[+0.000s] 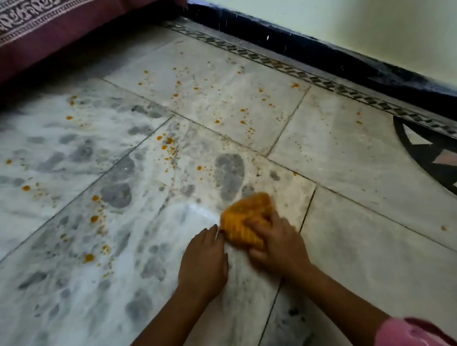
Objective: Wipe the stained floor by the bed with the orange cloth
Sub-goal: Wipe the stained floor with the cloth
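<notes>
The right hand (277,246) has its grip closed over the orange cloth (245,220), fingers curled round the bunched wad and pressing it onto the marble floor (372,217). The left hand (203,262) lies flat on the floor just left of the grip, fingers straight and holding nothing. Its fingertips are at the cloth's edge, though the blur there makes it unclear whether they touch.

Almost all the orange stains (166,140) lie ahead of the grip and off to its left, scattered toward the bed (26,38). The main risk, as I judge it, is smearing. A small, tight wad covers little floor, and dragging it through wet spots could spread the colour into streaks or push it into the tile joints. Because cloth and stains are nearly the same colour, it will also be hard to tell when the cloth is loaded and putting colour back down. The floor looks damp, so the bracing left palm could slide.

There is open floor ahead of the grip and on both sides of it. The limits are the bed's hanging cover far ahead-left, the dark skirting (321,52) with its patterned border strip (268,60) far ahead-right, and a dark inlay (435,157) well to the right.
</notes>
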The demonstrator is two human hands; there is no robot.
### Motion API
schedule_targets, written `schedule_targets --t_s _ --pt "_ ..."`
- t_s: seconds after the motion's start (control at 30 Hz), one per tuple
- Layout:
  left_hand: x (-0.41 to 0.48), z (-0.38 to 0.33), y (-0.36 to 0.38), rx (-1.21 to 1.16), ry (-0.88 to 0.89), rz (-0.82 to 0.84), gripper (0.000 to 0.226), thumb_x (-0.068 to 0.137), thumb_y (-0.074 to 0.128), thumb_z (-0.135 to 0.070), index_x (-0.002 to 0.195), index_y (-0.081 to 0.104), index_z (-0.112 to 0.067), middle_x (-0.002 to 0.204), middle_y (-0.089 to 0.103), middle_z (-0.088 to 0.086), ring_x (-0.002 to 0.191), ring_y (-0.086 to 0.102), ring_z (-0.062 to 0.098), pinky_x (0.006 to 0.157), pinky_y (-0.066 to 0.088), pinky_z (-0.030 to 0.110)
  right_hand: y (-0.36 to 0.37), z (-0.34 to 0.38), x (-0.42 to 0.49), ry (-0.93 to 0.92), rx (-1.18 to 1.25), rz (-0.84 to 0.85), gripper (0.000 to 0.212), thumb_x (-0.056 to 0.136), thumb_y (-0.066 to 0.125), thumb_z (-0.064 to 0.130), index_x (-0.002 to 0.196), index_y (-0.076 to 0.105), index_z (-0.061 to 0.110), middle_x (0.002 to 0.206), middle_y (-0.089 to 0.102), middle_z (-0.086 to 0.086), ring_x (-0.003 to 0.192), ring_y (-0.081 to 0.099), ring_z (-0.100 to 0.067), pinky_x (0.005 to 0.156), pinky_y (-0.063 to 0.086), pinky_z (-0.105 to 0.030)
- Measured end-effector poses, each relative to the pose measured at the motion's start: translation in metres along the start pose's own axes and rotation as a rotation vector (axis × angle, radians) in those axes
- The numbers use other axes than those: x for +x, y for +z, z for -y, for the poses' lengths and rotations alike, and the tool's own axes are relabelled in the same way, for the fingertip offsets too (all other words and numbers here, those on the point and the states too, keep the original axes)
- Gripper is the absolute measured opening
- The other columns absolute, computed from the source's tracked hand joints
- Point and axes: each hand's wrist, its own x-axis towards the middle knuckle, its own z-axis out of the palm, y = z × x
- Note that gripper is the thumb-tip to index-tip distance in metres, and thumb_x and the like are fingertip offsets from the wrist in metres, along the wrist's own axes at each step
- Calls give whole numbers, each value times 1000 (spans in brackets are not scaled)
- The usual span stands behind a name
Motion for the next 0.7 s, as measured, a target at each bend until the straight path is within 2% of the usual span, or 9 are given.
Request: schedule_targets --t_s 0.07,0.13,0.3,0.37,0.4,0.47,0.57,0.63,0.7 --pt "4 0 7 9 -50 53 53 77 44 -38 109 67 -3 113 66 17 99 65 31 81 53 41 -2 -31 -42 -156 -6 37 66 60 51 63 123 51 42 117 59 -10 82 63 -27 52 51 -31" --pt "7 0 11 9 -65 52 59 79 38 -41 111 66 -1 117 64 18 105 63 32 84 52 43 -11 -68 -53 -153 -8 -45 65 58 52 63 120 53 42 115 62 -7 78 63 -28 50 49 -29" --pt "23 -12 14 -54 -137 -22 54 82 37 -33 112 66 2 119 62 21 108 61 36 87 50 48 -7 -86 43 258 -20 -250 61 63 48 64 116 63 37 121 59 -7 97 49 -35 86 36 -46" --pt "26 -18 13 -78 -164 -7 54 82 37 -33 113 65 2 119 62 22 108 60 37 87 50 49 -3 -56 83 395 65 -178 60 68 55 65 123 55 43 135 45 -4 112 40 -34 97 29 -45" --pt "28 -20 12 -87 -175 -6 54 82 37 -33 113 65 2 118 62 22 107 61 37 86 51 49 0 -41 92 366 96 -133 61 69 58 65 126 52 45 138 39 -5 115 36 -34 98 30 -44" --pt "29 -19 11 -91 -184 -4 54 81 38 -34 113 65 2 117 63 21 105 61 37 86 51 48 9 -15 82 158 108 -98 63 68 56 64 128 49 45 135 40 -9 111 40 -34 91 37 -43" --pt "27 -10 15 -84 -172 -28 53 82 39 -34 113 64 1 117 63 19 105 62 34 88 50 43 16 -29 19 -96 145 -106 66 60 53 63 121 57 42 112 57 -11 85 53 -32 67 49 -39" --pt "24 -4 18 -73 -183 -25 55 83 38 -36 116 64 0 123 61 17 111 59 32 94 46 38 11 -70 -10 -40 126 -130 65 59 55 64 120 58 41 108 58 -9 82 55 -30 62 49 -33" --pt "21 -1 21 -71 -189 -38 56 84 37 -38 118 63 -1 126 59 15 115 57 30 97 42 36 -3 -103 -6 206 86 -199 67 59 50 66 120 59 39 111 56 -10 89 54 -31 64 46 -31"
